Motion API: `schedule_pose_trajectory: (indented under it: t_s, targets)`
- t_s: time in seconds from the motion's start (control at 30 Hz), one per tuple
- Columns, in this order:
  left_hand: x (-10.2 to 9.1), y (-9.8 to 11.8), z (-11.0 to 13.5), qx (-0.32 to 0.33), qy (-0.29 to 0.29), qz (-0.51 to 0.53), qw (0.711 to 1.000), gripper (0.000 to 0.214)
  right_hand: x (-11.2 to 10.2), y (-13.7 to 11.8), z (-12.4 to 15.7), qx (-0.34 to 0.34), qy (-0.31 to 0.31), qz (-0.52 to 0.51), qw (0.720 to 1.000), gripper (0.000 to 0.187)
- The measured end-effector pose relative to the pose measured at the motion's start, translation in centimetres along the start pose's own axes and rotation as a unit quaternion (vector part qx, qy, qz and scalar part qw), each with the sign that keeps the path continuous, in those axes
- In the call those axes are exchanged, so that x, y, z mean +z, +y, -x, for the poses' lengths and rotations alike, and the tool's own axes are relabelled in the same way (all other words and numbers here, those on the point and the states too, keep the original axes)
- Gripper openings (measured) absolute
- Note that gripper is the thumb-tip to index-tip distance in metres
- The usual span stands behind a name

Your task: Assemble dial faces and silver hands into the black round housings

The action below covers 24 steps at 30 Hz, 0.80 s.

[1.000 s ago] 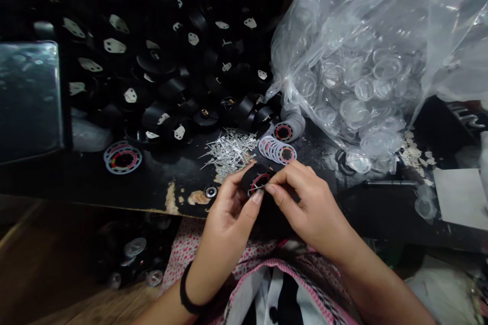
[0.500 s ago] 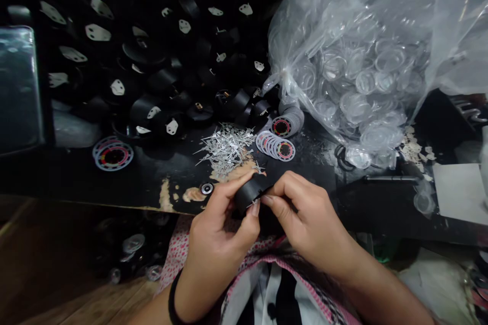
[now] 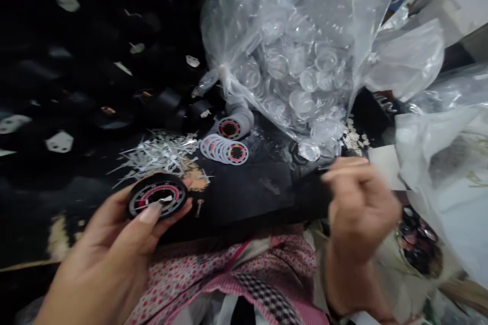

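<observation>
My left hand (image 3: 114, 244) is closed round a small black round gauge (image 3: 157, 199), face up, showing a red and white dial with a pale needle; my thumb lies on its near rim. My right hand (image 3: 360, 208) has come off to the right, near the clear lenses at the foot of the plastic bag. It is blurred, with fingers curled; whether anything is in them I cannot see. A heap of thin silver needles (image 3: 158, 152) lies on the black table (image 3: 259, 193) just beyond the gauge.
A big clear plastic bag (image 3: 297, 51) full of round clear lenses stands at the back centre. Printed dial discs (image 3: 224, 150) fan out beside a stack of them (image 3: 234, 124). Several black housings (image 3: 95, 76) pile up at the back left. More bags sit at right (image 3: 442, 162).
My right hand has let go of the gauge and swung right toward the bag of lenses. My left hand has turned the gauge face up and moved left. The view has swung right.
</observation>
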<state>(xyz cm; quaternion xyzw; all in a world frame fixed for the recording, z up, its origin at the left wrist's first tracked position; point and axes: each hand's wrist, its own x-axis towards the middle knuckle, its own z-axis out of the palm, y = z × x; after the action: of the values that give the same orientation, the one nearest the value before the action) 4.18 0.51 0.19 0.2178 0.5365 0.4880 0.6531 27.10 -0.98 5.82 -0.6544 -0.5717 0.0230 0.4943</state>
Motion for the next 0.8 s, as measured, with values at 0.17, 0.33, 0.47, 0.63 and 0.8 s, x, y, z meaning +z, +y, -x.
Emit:
schedule_pose_trajectory:
  t_s: [0.17,0.33,0.47,0.63,0.8]
  targets:
    - [2.5,-1.5,0.5,-0.189,-0.069,0.088,0.976,0.030,-3.2,7.6,-0.7,0.174,0.064,-0.009,0.983,0.011]
    - [4.2,-3.8,0.7,-0.306,-0.157,0.128,0.930,0.026,-0.5,6.2,0.1,0.198,0.028,-0.206,0.958,0.011]
    - [4.2,-4.2,0.4,-0.298,-0.173,0.120,0.931,0.026,1.3,0.4,0.9,0.156,-0.117,-0.326,0.925,0.015]
    - [4.6,-3.6,0.4,-0.282,-0.205,0.113,0.930,0.030,2.7,-2.1,1.6,0.080,-0.250,-0.309,0.914,0.022]
    - [4.9,-3.3,0.5,-0.270,-0.189,0.096,0.939,0.025,3.7,-1.8,1.6,0.002,-0.294,-0.276,0.915,0.023]
